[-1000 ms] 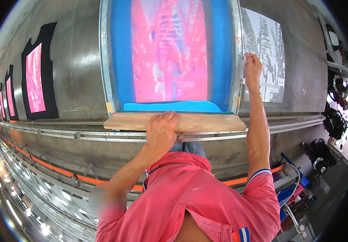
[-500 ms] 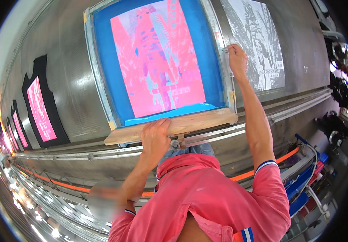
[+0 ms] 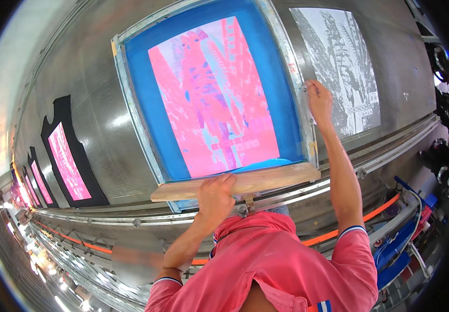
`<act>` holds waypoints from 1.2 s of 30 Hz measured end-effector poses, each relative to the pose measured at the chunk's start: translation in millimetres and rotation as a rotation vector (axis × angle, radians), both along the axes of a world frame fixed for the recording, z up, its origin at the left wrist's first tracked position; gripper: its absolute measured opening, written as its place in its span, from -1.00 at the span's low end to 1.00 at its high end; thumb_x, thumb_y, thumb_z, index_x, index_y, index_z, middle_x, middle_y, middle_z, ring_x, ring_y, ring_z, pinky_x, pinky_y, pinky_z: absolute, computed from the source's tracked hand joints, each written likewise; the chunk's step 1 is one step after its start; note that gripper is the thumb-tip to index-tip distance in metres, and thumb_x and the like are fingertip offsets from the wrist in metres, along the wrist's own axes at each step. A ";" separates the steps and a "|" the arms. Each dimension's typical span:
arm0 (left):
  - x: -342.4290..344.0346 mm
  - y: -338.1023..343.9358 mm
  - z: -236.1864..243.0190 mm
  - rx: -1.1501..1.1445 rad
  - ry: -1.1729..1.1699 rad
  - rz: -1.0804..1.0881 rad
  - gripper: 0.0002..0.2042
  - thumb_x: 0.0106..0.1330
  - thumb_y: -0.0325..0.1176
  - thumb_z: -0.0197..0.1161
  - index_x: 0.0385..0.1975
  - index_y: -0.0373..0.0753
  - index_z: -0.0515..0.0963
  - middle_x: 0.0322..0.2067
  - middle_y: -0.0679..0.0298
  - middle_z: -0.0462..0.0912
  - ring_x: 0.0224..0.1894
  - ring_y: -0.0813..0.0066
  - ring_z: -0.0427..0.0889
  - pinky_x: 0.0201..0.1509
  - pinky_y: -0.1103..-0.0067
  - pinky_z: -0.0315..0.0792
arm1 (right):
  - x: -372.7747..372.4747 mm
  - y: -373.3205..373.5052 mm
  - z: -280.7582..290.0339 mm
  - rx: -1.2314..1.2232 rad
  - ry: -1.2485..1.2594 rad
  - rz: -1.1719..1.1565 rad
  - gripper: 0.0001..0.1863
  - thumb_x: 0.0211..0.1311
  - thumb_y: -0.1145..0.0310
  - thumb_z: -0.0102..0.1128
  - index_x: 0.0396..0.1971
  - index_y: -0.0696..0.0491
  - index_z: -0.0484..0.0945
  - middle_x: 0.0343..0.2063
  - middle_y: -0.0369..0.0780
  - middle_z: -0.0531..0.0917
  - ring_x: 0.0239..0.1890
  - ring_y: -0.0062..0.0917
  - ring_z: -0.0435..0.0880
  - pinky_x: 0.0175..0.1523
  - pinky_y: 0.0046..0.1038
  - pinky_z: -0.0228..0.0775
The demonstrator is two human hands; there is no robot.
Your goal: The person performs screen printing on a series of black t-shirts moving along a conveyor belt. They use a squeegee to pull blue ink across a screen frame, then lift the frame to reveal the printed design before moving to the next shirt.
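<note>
A silk screen [image 3: 136, 104] in a metal frame lies on the long metal table, its blue mesh showing a pink printed image [image 3: 209, 93]. A strip of blue ink [image 3: 266, 164] lies along its near end, against a squeegee with a wooden handle [image 3: 281, 174]. My left hand [image 3: 214, 197] is closed over that handle. My right hand [image 3: 319, 101] has its fingers curled on the right side of the frame. Just right of it lies a grey-and-white printed sheet [image 3: 339, 62].
Black shirt pieces with pink prints [image 3: 68, 166] lie in a row on the table at left. Metal rails [image 3: 385, 151] run along the near edge. An orange rail [image 3: 391, 205] is behind me, with blue items [image 3: 391, 260] at lower right and dark machinery [image 3: 443, 104] at far right.
The view has turned, so the screen appears tilted and lower. My hands stay on the squeegee and the frame. Less of the blue ink strip shows along the squeegee's left part.
</note>
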State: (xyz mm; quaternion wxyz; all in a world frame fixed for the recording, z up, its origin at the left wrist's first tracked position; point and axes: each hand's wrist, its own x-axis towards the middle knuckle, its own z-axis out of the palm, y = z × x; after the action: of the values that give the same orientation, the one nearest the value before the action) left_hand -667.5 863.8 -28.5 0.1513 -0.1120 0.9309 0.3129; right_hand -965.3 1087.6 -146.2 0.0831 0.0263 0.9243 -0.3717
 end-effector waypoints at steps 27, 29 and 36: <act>2.2 -4.3 2.9 0.038 -0.010 -0.036 -0.57 -0.13 -0.59 0.22 -0.14 -0.32 0.63 -0.08 0.11 0.69 -0.12 0.09 0.69 -0.01 0.28 0.53 | 74.3 -191.7 -13.2 0.356 0.433 1.228 -0.32 0.21 -0.21 0.22 0.32 -0.29 0.45 0.49 -0.05 0.13 0.52 0.10 -0.04 0.41 0.42 -0.13; 7.4 -0.4 -1.9 0.005 -0.002 -0.043 -0.61 -0.11 -0.56 0.23 -0.17 -0.30 0.64 -0.14 0.10 0.70 -0.15 0.09 0.70 -0.05 0.27 0.55 | 76.0 -188.5 -10.0 0.370 0.467 1.241 -0.34 0.22 -0.19 0.23 0.31 -0.29 0.46 0.48 -0.05 0.16 0.51 0.13 -0.01 0.40 0.43 -0.09; -1.6 -12.4 -16.3 -0.086 -0.119 -0.003 -0.76 -0.07 -0.47 0.30 -0.35 -0.18 0.74 -0.45 0.01 0.72 -0.31 -0.01 0.73 -0.19 0.18 0.59 | 15.2 -141.6 -0.6 -0.159 0.400 1.009 -0.51 0.30 -0.02 0.25 0.15 -0.13 0.60 0.03 -0.12 0.67 0.24 -0.24 0.50 0.27 -0.04 0.37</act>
State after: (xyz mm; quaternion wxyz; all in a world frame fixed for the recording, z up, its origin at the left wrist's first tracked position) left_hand -669.2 851.4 -44.9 0.2018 -0.1355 0.9330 0.2655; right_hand -950.1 946.0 -146.7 0.0754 -0.4977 0.7891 -0.3520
